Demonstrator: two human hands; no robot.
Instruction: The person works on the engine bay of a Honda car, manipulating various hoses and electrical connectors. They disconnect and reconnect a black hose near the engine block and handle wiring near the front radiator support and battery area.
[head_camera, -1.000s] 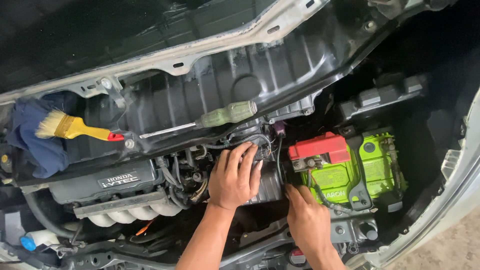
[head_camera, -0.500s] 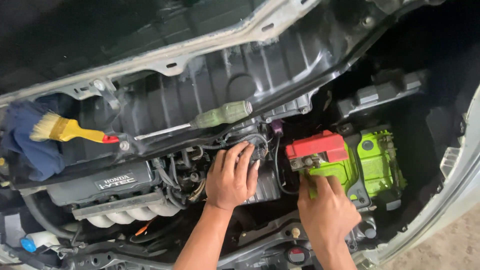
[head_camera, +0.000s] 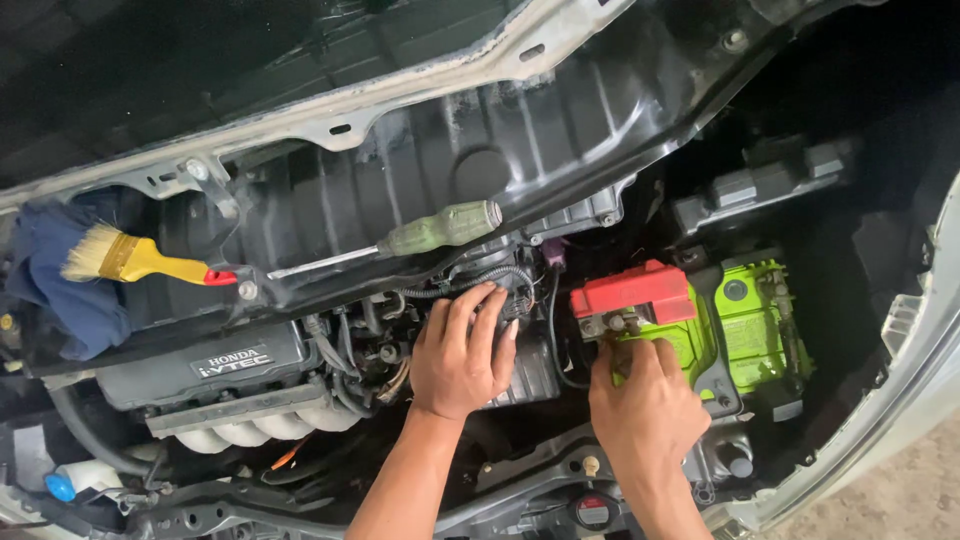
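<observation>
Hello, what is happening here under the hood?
A person leans over an open engine bay. The left hand rests flat on a black part in the middle of the bay. The right hand has its fingers at the terminal just below the red cover of the green battery. A green-handled screwdriver and a yellow-handled brush lie on the ledge behind, untouched.

Your green battery is sitting upright in the bay's right side, its red terminal cover lying across the near left corner, beside the black ribbed housing.
</observation>
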